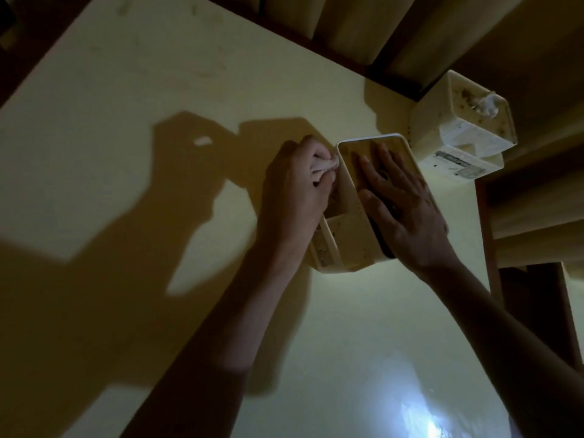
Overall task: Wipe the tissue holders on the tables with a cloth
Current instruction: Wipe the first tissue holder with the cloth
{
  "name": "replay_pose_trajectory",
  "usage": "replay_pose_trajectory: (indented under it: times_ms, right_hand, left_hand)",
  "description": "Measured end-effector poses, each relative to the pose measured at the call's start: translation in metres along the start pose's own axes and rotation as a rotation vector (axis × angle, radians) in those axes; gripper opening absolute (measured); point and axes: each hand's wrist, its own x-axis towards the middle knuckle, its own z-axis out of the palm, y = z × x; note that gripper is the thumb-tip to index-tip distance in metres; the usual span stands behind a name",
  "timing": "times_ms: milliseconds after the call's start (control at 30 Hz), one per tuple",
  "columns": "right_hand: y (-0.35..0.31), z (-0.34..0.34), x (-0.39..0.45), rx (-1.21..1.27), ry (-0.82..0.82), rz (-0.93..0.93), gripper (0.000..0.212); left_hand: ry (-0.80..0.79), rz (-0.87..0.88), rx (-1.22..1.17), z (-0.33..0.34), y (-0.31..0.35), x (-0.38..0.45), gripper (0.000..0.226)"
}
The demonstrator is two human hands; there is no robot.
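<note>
Left hand (297, 181) curled tight (fingers bunched), right hand (401, 200) flat, fingers straight.

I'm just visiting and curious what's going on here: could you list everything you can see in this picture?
Table: one, pale yellow, fills most of the view, with hand shadows and a light glare on it.
Near tissue holder: one, cream, mid-table, under both hands.
Far tissue holder: one, cream with brown specks, at the table's far right corner, tissue poking from its top.
Cloth: one, whitish, bunched against the near holder's left side.
Wooden seating: brown, beyond the table's far and right edges; number unclear.
Left hand: grips the cloth.
Right hand: fingers straight, pressing flat on the near holder's top.
</note>
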Motion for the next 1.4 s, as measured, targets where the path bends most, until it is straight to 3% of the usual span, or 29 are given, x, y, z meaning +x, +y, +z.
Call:
replay_pose_trajectory:
  times_ms: [100,267,467,667,967,1067,1233,1400]
  right_hand:
    - [0.000,0.000,0.000,-0.006,0.000,0.003,0.055]
    - [0.002,0.001,0.001,0.014,-0.003,0.000,0.055]
    - [0.005,0.001,0.000,0.016,-0.007,-0.024,0.056]
    - [0.003,0.000,0.000,-0.001,-0.008,-0.009,0.056]
    - [0.009,0.004,0.003,-0.085,-0.024,-0.044,0.056]
    - [0.011,0.005,0.004,-0.127,-0.037,-0.063,0.057]
    - [0.007,0.003,0.005,-0.061,-0.039,-0.040,0.057]
    - [0.002,0.001,0.004,-0.042,-0.032,-0.021,0.053]
  left_hand:
    - [-0.046,0.032,-0.027,-0.007,-0.002,-0.001,0.015]
    - [-0.239,0.085,0.143,-0.019,0.000,-0.001,0.044]
    - [-0.088,0.087,0.197,-0.012,0.009,0.005,0.019]
    - [-0.054,0.027,0.245,-0.006,0.012,0.004,0.019]
    - [-0.344,0.257,0.056,-0.019,-0.003,-0.009,0.016]
    - [-0.291,0.256,0.028,-0.015,-0.009,-0.008,0.016]
    - [-0.030,0.159,0.023,-0.006,-0.004,0.006,0.013]
    - [-0.025,0.147,0.220,-0.001,-0.001,0.011,0.011]
